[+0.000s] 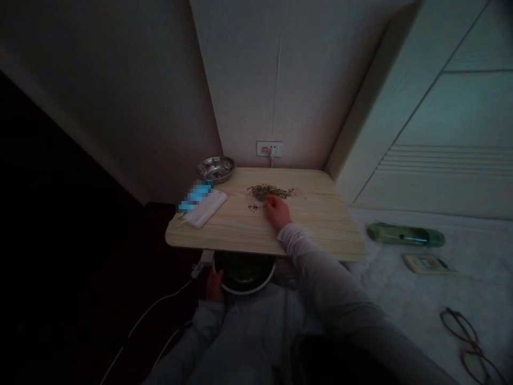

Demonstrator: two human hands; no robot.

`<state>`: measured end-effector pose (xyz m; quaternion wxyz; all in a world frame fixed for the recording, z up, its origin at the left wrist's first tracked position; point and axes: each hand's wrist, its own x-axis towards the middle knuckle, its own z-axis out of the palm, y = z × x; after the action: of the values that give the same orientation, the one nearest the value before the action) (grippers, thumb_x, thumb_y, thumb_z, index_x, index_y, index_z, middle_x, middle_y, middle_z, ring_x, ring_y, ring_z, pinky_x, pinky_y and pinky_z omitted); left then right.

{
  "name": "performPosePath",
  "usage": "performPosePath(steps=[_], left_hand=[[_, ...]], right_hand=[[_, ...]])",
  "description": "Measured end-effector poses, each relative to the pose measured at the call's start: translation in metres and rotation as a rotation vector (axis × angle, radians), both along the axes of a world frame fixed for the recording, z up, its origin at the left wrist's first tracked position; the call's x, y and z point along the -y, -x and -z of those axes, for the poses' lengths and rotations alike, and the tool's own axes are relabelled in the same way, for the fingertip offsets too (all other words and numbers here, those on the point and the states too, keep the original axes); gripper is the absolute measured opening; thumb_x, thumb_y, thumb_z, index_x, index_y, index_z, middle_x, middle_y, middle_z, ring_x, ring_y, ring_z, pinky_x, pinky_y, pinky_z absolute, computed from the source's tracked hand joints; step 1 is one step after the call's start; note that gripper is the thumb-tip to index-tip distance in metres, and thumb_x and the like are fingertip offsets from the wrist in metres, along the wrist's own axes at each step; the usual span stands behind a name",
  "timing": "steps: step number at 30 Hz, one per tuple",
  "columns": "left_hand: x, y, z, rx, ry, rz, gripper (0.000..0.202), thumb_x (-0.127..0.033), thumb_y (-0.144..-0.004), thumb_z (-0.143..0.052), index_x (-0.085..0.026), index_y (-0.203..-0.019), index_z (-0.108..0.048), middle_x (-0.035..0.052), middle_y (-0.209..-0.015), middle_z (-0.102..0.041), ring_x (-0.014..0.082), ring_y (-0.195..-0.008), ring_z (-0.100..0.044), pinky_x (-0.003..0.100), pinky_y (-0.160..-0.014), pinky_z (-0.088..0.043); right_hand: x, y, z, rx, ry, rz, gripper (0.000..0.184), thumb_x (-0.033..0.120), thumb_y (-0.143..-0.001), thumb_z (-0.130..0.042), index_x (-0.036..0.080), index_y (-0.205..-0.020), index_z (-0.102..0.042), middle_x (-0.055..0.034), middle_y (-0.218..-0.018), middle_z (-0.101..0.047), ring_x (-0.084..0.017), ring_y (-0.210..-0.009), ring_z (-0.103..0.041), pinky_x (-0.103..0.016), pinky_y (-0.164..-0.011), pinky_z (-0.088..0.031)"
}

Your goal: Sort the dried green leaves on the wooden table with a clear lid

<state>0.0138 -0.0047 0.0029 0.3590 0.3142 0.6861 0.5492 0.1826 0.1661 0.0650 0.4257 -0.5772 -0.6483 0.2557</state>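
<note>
On the light wooden table (320, 219) lies a loose, spread-out heap of small dark seed-like bits (262, 191). My right hand (278, 211) is at the near edge of the heap, its fingers curled together and touching the bits; what they pinch, if anything, is too small to make out. A few bits lie apart, just left of my fingertips. Below the table's front edge, my left hand (215, 286) grips the rim of a round dark bowl (245, 291) with a pale rim. The table hides the bowl's far side, and its inside is too dark to read.
A steel bowl (215, 170) stands at the table's back left, near a phone (196, 197) and a white power bank (206, 208). A cable (152, 305) hangs at left. On the bed at right lie a green bottle (404, 235), a small box (427, 263) and glasses (467, 337).
</note>
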Motion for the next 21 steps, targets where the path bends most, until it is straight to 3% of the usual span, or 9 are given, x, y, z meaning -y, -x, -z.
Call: performPosePath(steps=[11,21], left_hand=[[0.002,0.001,-0.002,-0.055,-0.006,0.016,0.022,-0.020,-0.063,-0.040,-0.017,-0.079,-0.055,0.0052,-0.077,-0.056,0.0172,-0.082,-0.049,0.027,-0.075,-0.035],[0.000,0.004,0.008,-0.028,0.002,0.004,0.020,-0.021,-0.063,-0.039,-0.016,-0.075,-0.054,0.0053,-0.077,-0.055,0.0169,-0.080,-0.049,0.027,-0.073,-0.036]], right_hand=[[0.002,0.001,0.005,0.190,-0.015,-0.008,0.028,0.028,-0.070,-0.034,0.017,-0.092,-0.047,-0.0019,-0.069,-0.056,-0.010,-0.060,-0.048,-0.021,-0.058,-0.036],[0.005,0.002,0.006,0.211,-0.012,-0.022,0.028,0.028,-0.069,-0.034,0.017,-0.090,-0.049,-0.0015,-0.063,-0.054,-0.010,-0.057,-0.046,-0.021,-0.054,-0.034]])
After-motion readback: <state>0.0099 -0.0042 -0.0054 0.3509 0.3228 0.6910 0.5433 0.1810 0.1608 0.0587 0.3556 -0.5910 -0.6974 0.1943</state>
